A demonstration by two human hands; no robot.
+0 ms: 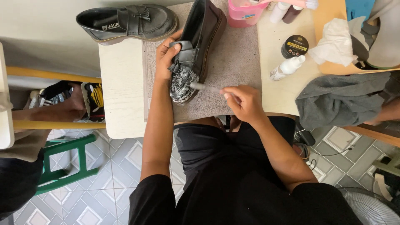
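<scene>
Black loafer (196, 50), toe foamed white, steadied in your left hand (166, 56) while your right hand (243, 102) pinches the brush (206, 87): scrubbing step; next, work foam evenly.

second black loafer (127, 21), pink tub (243, 12), round black tin (294, 46), grey cloth (341, 100)

Left grip (166, 56) clasped, right grip (243, 102) pinched

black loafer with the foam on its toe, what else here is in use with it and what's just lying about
In use:
black leather loafer, foam on toe, held by left hand
small brush in right hand
grey towel mat underneath

Lying about:
second black loafer
round black tin
white squeeze bottle
pink tub
grey cloth
</scene>
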